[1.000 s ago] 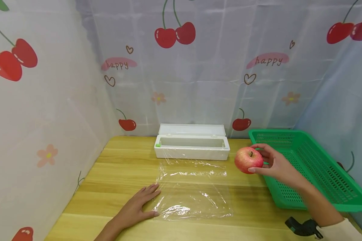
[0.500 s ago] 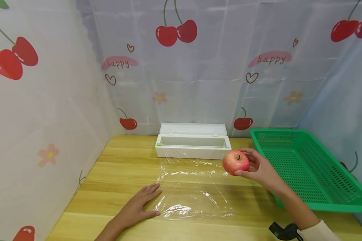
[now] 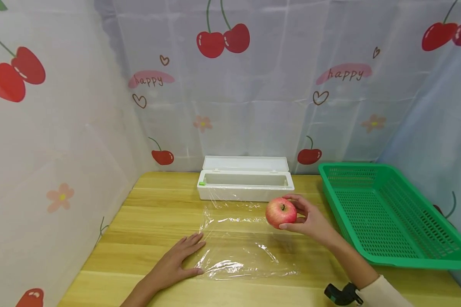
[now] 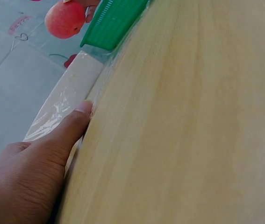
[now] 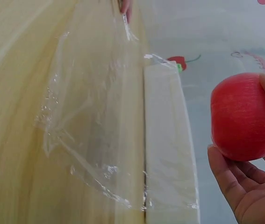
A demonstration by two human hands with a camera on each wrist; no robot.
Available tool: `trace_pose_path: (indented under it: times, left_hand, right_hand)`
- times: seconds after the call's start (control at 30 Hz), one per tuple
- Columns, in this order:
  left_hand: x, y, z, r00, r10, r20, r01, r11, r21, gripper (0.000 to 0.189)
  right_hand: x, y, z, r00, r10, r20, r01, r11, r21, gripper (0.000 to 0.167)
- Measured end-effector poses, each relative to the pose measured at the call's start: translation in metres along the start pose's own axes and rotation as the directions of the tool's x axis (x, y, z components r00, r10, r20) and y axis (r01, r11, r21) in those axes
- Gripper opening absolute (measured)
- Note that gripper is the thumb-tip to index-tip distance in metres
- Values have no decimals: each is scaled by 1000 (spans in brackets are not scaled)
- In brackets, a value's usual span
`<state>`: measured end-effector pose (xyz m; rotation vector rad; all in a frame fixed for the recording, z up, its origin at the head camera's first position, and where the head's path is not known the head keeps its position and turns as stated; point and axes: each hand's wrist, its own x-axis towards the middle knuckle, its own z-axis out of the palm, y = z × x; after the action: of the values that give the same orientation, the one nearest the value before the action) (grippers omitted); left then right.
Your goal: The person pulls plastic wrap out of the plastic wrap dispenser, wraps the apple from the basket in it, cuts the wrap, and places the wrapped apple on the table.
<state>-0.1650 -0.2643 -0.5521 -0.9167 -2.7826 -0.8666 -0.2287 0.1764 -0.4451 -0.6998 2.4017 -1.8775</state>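
Note:
A red apple (image 3: 281,212) with a short dark stem is gripped between the thumb and fingers of my right hand (image 3: 305,219), held above the sheet of cling film. The clear film (image 3: 246,249) lies spread on the table and runs back to the white dispenser box (image 3: 246,194), whose lid stands raised. My left hand (image 3: 174,262) lies flat with fingers spread, fingertips and thumb at the film's left edge. In the right wrist view the apple (image 5: 244,116) sits in the fingers, with the film (image 5: 95,116) stretching over the table beside it.
A green perforated basket (image 3: 407,262) stands on the right side of the wooden table (image 3: 169,204). Cherry-printed curtains (image 3: 246,115) enclose the table at the back and both sides. A black device (image 3: 343,294) is strapped at my right wrist, by a cream sleeve (image 3: 384,294).
My right hand has carried the apple leftward and slightly nearer, away from the basket and over the film's right part. My left hand has stayed in place.

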Motion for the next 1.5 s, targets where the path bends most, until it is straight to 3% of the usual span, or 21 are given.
trace_pose_path:
  times: [0.57,1.0,1.5]
  left_hand:
    - [3,0,-1,1000,23,-17,-23,1000,19,78]
    - [3,3,-4,1000,22,-6,-21,1000,21,77]
    - [3,3,-3,1000,24,-6,-24,1000,18,76]
  right_hand:
    - [30,16,44,995,58,79,-55,998,-30,75]
    - [41,31,72,989,79,123,-69,994,-82,72]
    - [49,38,84,987,98,125,-83,989,-124,75]
